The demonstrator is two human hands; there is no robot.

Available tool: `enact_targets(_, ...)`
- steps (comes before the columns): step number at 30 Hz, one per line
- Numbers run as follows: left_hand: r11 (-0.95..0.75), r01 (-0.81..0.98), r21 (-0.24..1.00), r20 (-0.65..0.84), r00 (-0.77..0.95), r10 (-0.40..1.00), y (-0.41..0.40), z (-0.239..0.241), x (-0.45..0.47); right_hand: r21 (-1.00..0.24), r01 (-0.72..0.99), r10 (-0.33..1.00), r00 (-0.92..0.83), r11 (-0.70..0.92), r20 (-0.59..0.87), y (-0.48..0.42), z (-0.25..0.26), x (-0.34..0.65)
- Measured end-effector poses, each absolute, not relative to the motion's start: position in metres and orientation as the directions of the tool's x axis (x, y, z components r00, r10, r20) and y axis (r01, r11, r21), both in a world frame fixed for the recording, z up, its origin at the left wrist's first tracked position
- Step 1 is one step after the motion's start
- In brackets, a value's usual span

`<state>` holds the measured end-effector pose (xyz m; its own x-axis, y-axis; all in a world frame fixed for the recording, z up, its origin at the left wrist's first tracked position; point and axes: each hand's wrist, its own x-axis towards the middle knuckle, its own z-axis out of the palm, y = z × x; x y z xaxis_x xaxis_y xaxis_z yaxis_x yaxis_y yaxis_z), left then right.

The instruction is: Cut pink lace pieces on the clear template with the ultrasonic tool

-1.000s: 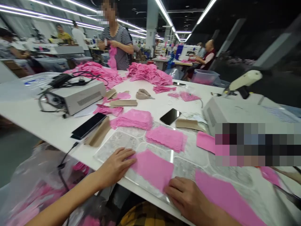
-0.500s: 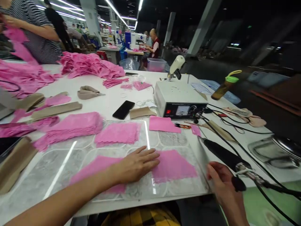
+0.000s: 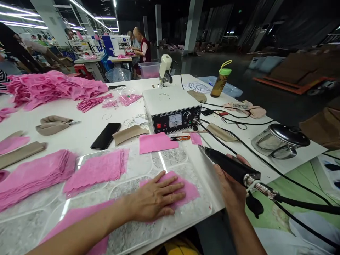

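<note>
My left hand (image 3: 156,196) lies flat, fingers a little spread, on a pink fabric piece (image 3: 183,189) on the clear mat (image 3: 143,226). My right hand (image 3: 232,189) is closed around a black ultrasonic welding handpiece (image 3: 228,164), thumb on the near side and fingertips showing past the far side. Its metal tip points left, over the mat's right edge. A cable trails from its back end to the right. Another pink piece lies partly beneath my left forearm. Farther left are two stacks of pink pieces, the nearer one (image 3: 97,170) and a thicker one (image 3: 37,173).
A welder control box (image 3: 174,109) stands behind the mat. Before it lie orange snips (image 3: 180,138) and a pink strip (image 3: 158,142). A phone (image 3: 106,135), a glass pot (image 3: 278,140) and a bottle (image 3: 221,83) are around. Cables cross the right side. A co-worker sits far back.
My right hand has come up from beside the handpiece and closed around it. My left hand stays flat on the pink piece. The view has swung right.
</note>
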<state>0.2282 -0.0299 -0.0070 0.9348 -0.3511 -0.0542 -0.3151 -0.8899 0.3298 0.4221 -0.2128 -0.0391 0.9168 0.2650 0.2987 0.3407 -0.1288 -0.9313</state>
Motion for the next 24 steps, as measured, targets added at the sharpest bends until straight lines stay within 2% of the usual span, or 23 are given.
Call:
enact_targets(3, -0.89, -0.325, 0.321, -0.039, 0.934, -0.355, -0.031, -0.006, 0.229, -0.948, 0.319, 0.176, 0.934, -0.011, 0.312, -0.206, -0.036, 0.422)
enact_targets(6, -0.894, -0.333, 0.299, -0.009, 0.936, -0.351, -0.032, -0.006, 0.231, -0.946, 0.305, 0.14, 0.938, 0.11, 0.318, -0.201, -0.037, 0.423)
enact_targets(12, -0.906, -0.354, 0.233, -0.04, 0.927, -0.373, -0.034, -0.004, 0.233, -0.916, 0.331, 0.047, 0.936, 0.226, 0.35, -0.196, -0.042, 0.427)
enact_targets(16, -0.907, -0.356, 0.224, -0.058, 0.924, -0.377, -0.036, -0.004, 0.233, -0.894, 0.295, -0.091, 0.955, 0.337, 0.281, -0.193, -0.037, 0.432)
enact_targets(20, -0.899, -0.368, 0.236, -0.05, 0.92, -0.389, -0.036, -0.003, 0.234, -0.815, 0.304, -0.198, 0.952, 0.493, 0.235, -0.196, -0.019, 0.441)
enact_targets(24, -0.897, -0.364, 0.252, -0.031, 0.923, -0.383, -0.037, -0.004, 0.234, -0.781, 0.287, -0.209, 0.957, 0.555, 0.203, -0.215, 0.002, 0.444)
